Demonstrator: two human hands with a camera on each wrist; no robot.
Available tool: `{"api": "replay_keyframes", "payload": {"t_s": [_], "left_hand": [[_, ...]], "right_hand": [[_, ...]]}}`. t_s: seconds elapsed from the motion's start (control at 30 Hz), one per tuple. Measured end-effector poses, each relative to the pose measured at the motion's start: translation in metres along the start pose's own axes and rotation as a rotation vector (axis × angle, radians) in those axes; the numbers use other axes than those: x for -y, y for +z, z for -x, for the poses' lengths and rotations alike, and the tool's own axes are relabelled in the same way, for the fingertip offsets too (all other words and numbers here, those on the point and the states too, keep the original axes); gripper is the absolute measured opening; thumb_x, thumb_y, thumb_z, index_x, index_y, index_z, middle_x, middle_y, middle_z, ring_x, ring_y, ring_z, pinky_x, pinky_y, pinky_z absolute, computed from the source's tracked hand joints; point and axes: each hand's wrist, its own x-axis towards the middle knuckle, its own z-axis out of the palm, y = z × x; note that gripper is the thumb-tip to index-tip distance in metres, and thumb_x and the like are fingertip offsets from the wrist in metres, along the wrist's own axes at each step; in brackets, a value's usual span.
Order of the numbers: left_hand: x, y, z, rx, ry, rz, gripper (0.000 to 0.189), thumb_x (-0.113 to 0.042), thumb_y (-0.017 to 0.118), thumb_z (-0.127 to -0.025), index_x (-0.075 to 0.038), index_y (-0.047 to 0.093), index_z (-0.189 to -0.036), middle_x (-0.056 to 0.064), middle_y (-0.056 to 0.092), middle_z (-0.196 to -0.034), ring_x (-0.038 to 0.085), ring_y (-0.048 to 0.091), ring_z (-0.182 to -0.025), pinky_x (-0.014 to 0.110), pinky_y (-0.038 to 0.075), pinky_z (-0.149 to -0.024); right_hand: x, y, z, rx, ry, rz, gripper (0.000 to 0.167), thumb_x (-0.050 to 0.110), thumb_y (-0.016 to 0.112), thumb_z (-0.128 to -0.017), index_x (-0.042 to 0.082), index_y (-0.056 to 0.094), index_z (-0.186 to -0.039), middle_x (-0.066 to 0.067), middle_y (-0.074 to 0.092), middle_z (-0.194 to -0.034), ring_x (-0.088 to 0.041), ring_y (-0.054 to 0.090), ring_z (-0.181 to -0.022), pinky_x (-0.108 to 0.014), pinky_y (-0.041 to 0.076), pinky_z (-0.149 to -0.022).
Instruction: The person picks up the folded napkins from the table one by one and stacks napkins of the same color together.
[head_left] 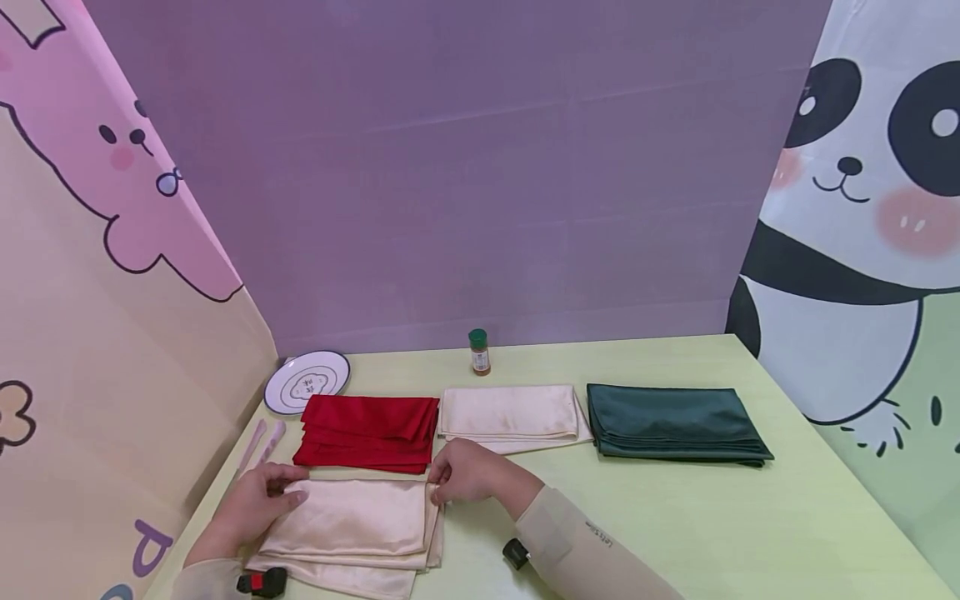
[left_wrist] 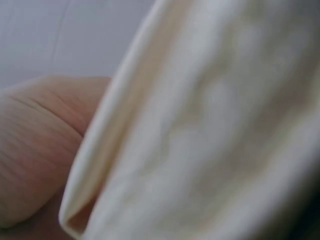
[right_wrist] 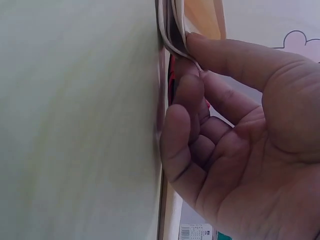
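A folded cream satin cloth (head_left: 352, 518) lies in layers at the near left of the table, its lower layers sticking out below and to the right. My left hand (head_left: 246, 510) pinches its far left corner, thumb on top. At the far right corner my right hand (head_left: 474, 473) grips the cloth's edge. The right wrist view shows the thumb and index finger of that hand (right_wrist: 240, 135) pinching several layers of cloth (right_wrist: 204, 17), the other fingers curled below. In the left wrist view, blurred pale fabric (left_wrist: 200, 130) hides most of the left hand (left_wrist: 42, 145).
Behind the cloth lie a folded red cloth (head_left: 367, 429), another cream cloth (head_left: 510, 412) and a dark green cloth (head_left: 671, 421). A white plate (head_left: 281, 392) and pink sticks (head_left: 272, 440) are at the left. A green-capped jar (head_left: 479, 354) stands near the back wall.
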Motion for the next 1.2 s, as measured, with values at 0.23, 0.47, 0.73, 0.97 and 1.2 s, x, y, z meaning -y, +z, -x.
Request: {"api": "replay_keyframes", "payload": {"t_s": [0.23, 0.47, 0.73, 0.97, 1.2], "left_hand": [[-0.002, -0.001, 0.002, 0.006, 0.030, 0.025, 0.024, -0.010, 0.087, -0.086, -0.004, 0.078, -0.108, 0.007, 0.074, -0.104, 0.012, 0.062, -0.083, 0.025, 0.054, -0.074], [-0.004, -0.001, 0.002, 0.017, 0.021, 0.054, 0.023, -0.009, 0.086, -0.086, -0.003, 0.078, -0.107, 0.004, 0.072, -0.095, 0.012, 0.061, -0.078, 0.025, 0.053, -0.070], [-0.005, 0.000, 0.001, 0.012, 0.043, 0.045, 0.017, -0.011, 0.086, -0.087, -0.008, 0.078, -0.101, 0.000, 0.070, -0.090, 0.011, 0.056, -0.075, 0.025, 0.049, -0.068], [-0.010, 0.001, 0.001, -0.012, 0.045, 0.042, 0.013, -0.011, 0.085, -0.089, -0.010, 0.075, -0.097, 0.000, 0.068, -0.088, 0.013, 0.058, -0.075, 0.025, 0.050, -0.068], [-0.013, 0.001, 0.002, -0.016, 0.009, 0.064, 0.014, -0.013, 0.083, -0.091, -0.010, 0.071, -0.099, 0.002, 0.069, -0.093, 0.016, 0.061, -0.079, 0.027, 0.051, -0.070]], "right_hand": [[-0.002, -0.001, -0.001, -0.002, -0.011, 0.011, 0.012, 0.007, 0.083, -0.083, 0.016, 0.077, -0.081, 0.009, 0.062, -0.070, -0.004, 0.053, -0.064, -0.023, 0.042, -0.059], [-0.002, -0.004, 0.000, -0.015, -0.015, 0.009, 0.009, 0.008, 0.079, -0.085, 0.016, 0.077, -0.081, 0.009, 0.062, -0.069, -0.005, 0.053, -0.064, -0.024, 0.043, -0.058], [-0.006, -0.006, -0.001, -0.034, -0.011, -0.005, 0.011, 0.007, 0.078, -0.084, 0.017, 0.075, -0.079, 0.009, 0.060, -0.069, -0.006, 0.053, -0.064, -0.025, 0.043, -0.057], [-0.010, -0.009, -0.004, -0.059, -0.025, -0.019, 0.014, 0.005, 0.075, -0.084, 0.017, 0.072, -0.079, 0.009, 0.059, -0.070, -0.007, 0.052, -0.065, -0.025, 0.043, -0.057], [-0.010, -0.010, -0.005, -0.093, -0.031, -0.047, 0.015, 0.001, 0.068, -0.084, 0.016, 0.068, -0.081, 0.008, 0.062, -0.068, -0.008, 0.057, -0.062, -0.025, 0.042, -0.054]]}}
